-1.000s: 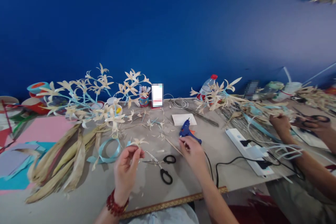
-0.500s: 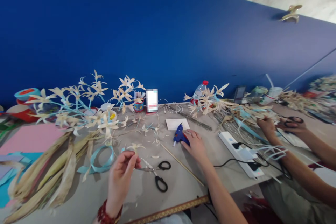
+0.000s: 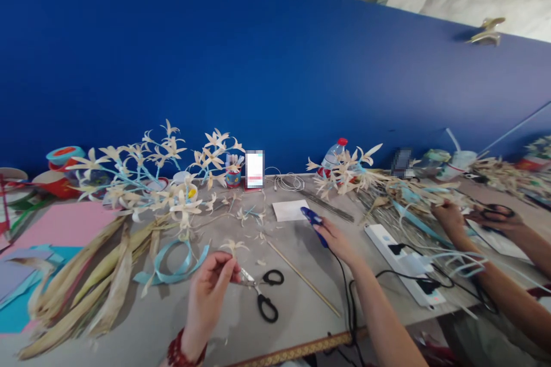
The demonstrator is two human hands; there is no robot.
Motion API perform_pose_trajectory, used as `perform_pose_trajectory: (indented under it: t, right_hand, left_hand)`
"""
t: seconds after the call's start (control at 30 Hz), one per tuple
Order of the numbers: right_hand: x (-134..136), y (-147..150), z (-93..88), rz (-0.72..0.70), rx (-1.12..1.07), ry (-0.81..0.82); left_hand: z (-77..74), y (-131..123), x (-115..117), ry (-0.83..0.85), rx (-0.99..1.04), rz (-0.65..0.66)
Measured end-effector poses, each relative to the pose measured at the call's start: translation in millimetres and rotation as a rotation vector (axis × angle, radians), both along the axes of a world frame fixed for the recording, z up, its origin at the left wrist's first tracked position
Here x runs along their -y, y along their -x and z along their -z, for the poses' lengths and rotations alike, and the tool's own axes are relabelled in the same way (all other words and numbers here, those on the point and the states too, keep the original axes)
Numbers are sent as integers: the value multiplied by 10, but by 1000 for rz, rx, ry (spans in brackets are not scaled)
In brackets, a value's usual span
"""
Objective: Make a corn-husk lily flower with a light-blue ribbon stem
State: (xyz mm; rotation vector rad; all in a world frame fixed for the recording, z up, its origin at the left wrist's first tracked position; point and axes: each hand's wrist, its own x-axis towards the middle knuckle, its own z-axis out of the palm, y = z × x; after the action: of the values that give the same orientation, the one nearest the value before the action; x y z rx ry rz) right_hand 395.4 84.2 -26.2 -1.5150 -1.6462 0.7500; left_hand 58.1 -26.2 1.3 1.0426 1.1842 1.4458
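Observation:
My left hand (image 3: pixel 215 278) is closed in a pinch on a small pale flower (image 3: pixel 235 245), whose petals spread above the fingertips. Beneath and beside that hand lie scissors (image 3: pixel 267 293) with black handles, their blades partly hidden by the fingers. My right hand (image 3: pixel 338 236) is wrapped round a blue glue gun (image 3: pixel 314 221), its front end over a white card (image 3: pixel 286 210). From the glue gun a black cord runs down to the table edge. Left of my left hand a light blue ribbon (image 3: pixel 166 275) lies in a loop.
Several dried husks (image 3: pixel 103 298) lie at left, by pink paper (image 3: pixel 81 221). Flower sprays (image 3: pixel 142 169) stand along the back. A thin stick (image 3: pixel 303 278) lies mid-table. At right are a power strip (image 3: pixel 404 266) with cords and a co-worker's hands (image 3: pixel 451 221), one with scissors.
My right hand has lifted the glue gun off the table and turned it toward the white card. My left hand still pinches the flower. The whole view has shifted slightly.

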Motion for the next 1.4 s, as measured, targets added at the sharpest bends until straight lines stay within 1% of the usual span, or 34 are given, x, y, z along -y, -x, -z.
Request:
perform_pose_trajectory:
  t: [0.1, 0.17, 0.3, 0.37, 0.4, 0.47, 0.53, 0.6, 0.67, 0.73, 0.8, 0.9, 1.03, 1.17, 1.27, 1.4]
  right_hand:
    - [24, 37, -35, 87, -224, 33]
    - [92, 107, -97, 105, -359, 38]
    - [391, 366, -263, 77, -521, 43]
    - [607, 544, -301, 6, -568, 60]
    - [722, 638, -301, -50, -562, 67]
    - [940, 826, -275, -178, -476, 61]
    - [1108, 1001, -257, -216, -333, -51]
    - [1197, 1151, -291, -271, -126, -220]
    - [1214, 1266, -377, -314, 21, -343]
    - [1193, 1339, -472, -335, 63, -395]
    - [1168, 1373, -522, -344, 82, -424]
    - [1152, 1373, -478, -341, 126, -484]
    - [1149, 1357, -382, -323, 162, -572]
    - [1143, 1368, -419, -309, 187, -573]
    - [1142, 1375, -452, -304, 207, -561]
    - [1143, 1365, -426, -314, 215, -544]
  left_hand:
    - [16, -27, -11, -1, -2, 12]
    - [12, -50, -21, -5, -13, 9]
    - [-28, -89, -43, 0, -19, -21]
    - [-53, -95, -57, -6, -30, -44]
    - [-64, -94, -64, -14, -41, -58]
    - [-83, -86, -76, -34, -61, -80]
    - [-97, -76, -80, -49, -64, -91]
    - [-108, -67, -74, -56, -55, -87]
    - [-115, -61, -63, -57, -41, -75]
    - [-118, -57, -52, -57, -28, -62]
    - [-114, -55, -44, -63, -26, -58]
    - [-103, -52, -38, -82, -71, -73]
    - [-101, -43, -29, -126, -203, -96]
    - [-106, -29, -25, -176, -321, -103]
    - [-109, -26, -34, -190, -348, -114]
    - [-125, -28, -45, -188, -375, -126]
